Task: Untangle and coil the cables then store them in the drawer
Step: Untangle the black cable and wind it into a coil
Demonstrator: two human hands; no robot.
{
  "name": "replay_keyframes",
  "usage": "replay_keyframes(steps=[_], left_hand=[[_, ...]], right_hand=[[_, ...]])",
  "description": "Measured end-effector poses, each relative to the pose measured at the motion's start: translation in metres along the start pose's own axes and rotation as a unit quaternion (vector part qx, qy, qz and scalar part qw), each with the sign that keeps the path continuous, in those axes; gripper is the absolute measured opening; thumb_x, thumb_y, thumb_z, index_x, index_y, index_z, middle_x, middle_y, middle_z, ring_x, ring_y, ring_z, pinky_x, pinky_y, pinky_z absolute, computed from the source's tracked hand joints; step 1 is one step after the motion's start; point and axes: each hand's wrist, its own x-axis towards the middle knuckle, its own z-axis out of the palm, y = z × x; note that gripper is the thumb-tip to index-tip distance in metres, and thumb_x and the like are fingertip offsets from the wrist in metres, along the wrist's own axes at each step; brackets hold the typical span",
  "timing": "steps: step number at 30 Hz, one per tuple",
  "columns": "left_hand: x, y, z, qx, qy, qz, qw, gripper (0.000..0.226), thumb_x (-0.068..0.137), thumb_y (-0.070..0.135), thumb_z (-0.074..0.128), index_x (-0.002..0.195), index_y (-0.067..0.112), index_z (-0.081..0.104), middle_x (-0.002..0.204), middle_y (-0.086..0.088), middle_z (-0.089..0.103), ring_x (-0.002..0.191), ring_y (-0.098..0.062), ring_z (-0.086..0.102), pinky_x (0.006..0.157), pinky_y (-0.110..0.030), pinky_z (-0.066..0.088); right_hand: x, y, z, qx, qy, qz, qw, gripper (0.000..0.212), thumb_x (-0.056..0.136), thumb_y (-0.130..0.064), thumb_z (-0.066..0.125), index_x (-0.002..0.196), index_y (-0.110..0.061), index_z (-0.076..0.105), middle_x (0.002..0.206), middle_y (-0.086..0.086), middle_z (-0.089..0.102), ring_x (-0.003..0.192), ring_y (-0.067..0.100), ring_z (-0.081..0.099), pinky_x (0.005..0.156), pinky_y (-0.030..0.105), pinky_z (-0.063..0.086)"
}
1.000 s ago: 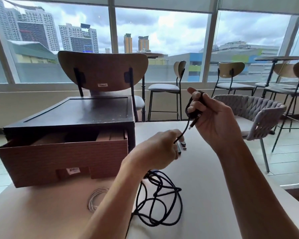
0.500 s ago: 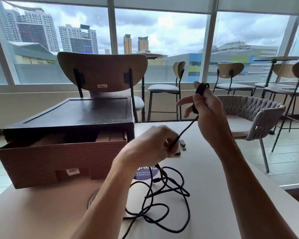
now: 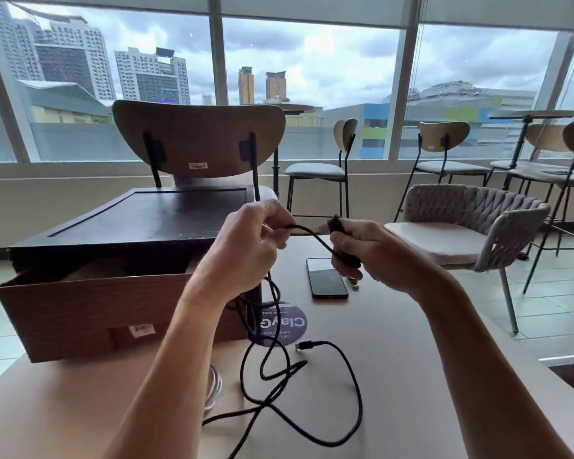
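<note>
A black cable (image 3: 352,385) lies in loose loops on the beige table, one plug end (image 3: 301,346) free on the surface. My right hand (image 3: 362,246) grips a small coiled bundle of that cable above the table. My left hand (image 3: 252,246) pinches the strand that runs across to the bundle, and more cable hangs down from it to the loops. A coiled white cable (image 3: 212,385) lies partly hidden behind my left forearm. The brown drawer (image 3: 80,309) stands pulled open from the dark box (image 3: 140,220) at the left.
A black phone (image 3: 325,276) lies face up under my hands, with a small metal object (image 3: 354,282) beside it. A round purple sticker (image 3: 279,324) sits on the table (image 3: 444,376). A wooden chair (image 3: 199,137) stands behind the box, a woven grey chair (image 3: 471,226) at the right.
My left hand rose from the table to the right hand's height with the strand. My right hand came lower and closer. The loose loops on the table spread wider and the phone came into sight.
</note>
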Motion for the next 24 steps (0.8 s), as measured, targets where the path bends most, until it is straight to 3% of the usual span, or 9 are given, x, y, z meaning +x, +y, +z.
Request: replay_keyframes(steps=[2, 5, 8, 11, 15, 19, 24], left_hand=[[0.0, 0.0, 0.003, 0.023, 0.031, 0.009, 0.999, 0.016, 0.095, 0.008, 0.063, 0.092, 0.023, 0.068, 0.081, 0.008, 0.067, 0.076, -0.006, 0.063, 0.068, -0.011, 0.047], [0.001, 0.0, 0.011, 0.026, 0.034, 0.021, 0.999, 0.011, 0.097, 0.01, 0.063, 0.093, 0.02, 0.066, 0.083, 0.01, 0.065, 0.071, 0.003, 0.059, 0.064, -0.006, 0.042], [0.001, 0.001, 0.019, 0.009, 0.036, 0.031, 0.999, 0.009, 0.098, 0.013, 0.061, 0.094, 0.019, 0.067, 0.076, 0.013, 0.061, 0.068, 0.009, 0.056, 0.062, -0.005, 0.04], [0.002, 0.005, 0.028, -0.004, 0.073, 0.052, 0.996, 0.014, 0.1, 0.018, 0.058, 0.089, 0.015, 0.066, 0.062, 0.013, 0.055, 0.06, 0.003, 0.054, 0.06, -0.011, 0.042], [0.003, 0.005, 0.035, -0.028, 0.115, 0.06, 0.991, 0.021, 0.102, 0.022, 0.056, 0.085, 0.012, 0.062, 0.058, 0.009, 0.051, 0.052, -0.008, 0.05, 0.06, -0.045, 0.056], [0.001, 0.002, 0.037, 0.014, 0.061, 0.04, 0.997, 0.019, 0.101, 0.019, 0.055, 0.084, 0.01, 0.059, 0.068, 0.002, 0.06, 0.065, -0.016, 0.059, 0.068, -0.044, 0.055], [-0.002, -0.005, 0.033, 0.028, 0.014, -0.013, 0.999, 0.019, 0.097, 0.02, 0.057, 0.079, 0.016, 0.06, 0.07, 0.0, 0.067, 0.066, -0.018, 0.066, 0.064, -0.036, 0.056]], right_hand=[[-0.005, -0.005, -0.003, 0.085, -0.056, 0.015, 0.995, 0.031, 0.106, -0.012, 0.038, 0.12, 0.007, 0.057, 0.053, -0.002, 0.046, 0.047, 0.006, 0.039, 0.05, 0.022, 0.033], [-0.011, -0.005, -0.01, 0.152, -0.133, 0.0, 0.979, 0.038, 0.103, -0.023, 0.041, 0.114, 0.007, 0.062, 0.054, -0.006, 0.039, 0.05, 0.008, 0.035, 0.06, 0.028, 0.033], [-0.011, 0.001, -0.017, 0.224, -0.15, -0.02, 0.963, 0.037, 0.101, -0.025, 0.042, 0.106, 0.006, 0.061, 0.053, -0.006, 0.036, 0.048, 0.008, 0.031, 0.06, 0.03, 0.03], [-0.011, 0.003, -0.018, 0.313, -0.159, -0.05, 0.935, 0.033, 0.1, -0.025, 0.041, 0.105, 0.001, 0.061, 0.055, -0.005, 0.035, 0.047, 0.006, 0.025, 0.052, 0.021, 0.027], [-0.009, 0.002, -0.015, 0.391, -0.139, -0.08, 0.906, 0.026, 0.1, -0.022, 0.04, 0.102, -0.003, 0.059, 0.056, -0.008, 0.04, 0.044, 0.004, 0.021, 0.046, 0.017, 0.025], [-0.005, -0.001, -0.009, 0.447, -0.107, -0.075, 0.885, 0.021, 0.101, -0.019, 0.037, 0.102, -0.005, 0.053, 0.057, -0.01, 0.042, 0.04, -0.004, 0.031, 0.045, 0.014, 0.026], [0.002, -0.002, -0.005, 0.442, -0.02, -0.021, 0.896, 0.021, 0.104, -0.021, 0.037, 0.094, -0.009, 0.051, 0.056, -0.009, 0.031, 0.042, 0.002, 0.025, 0.051, 0.022, 0.02]])
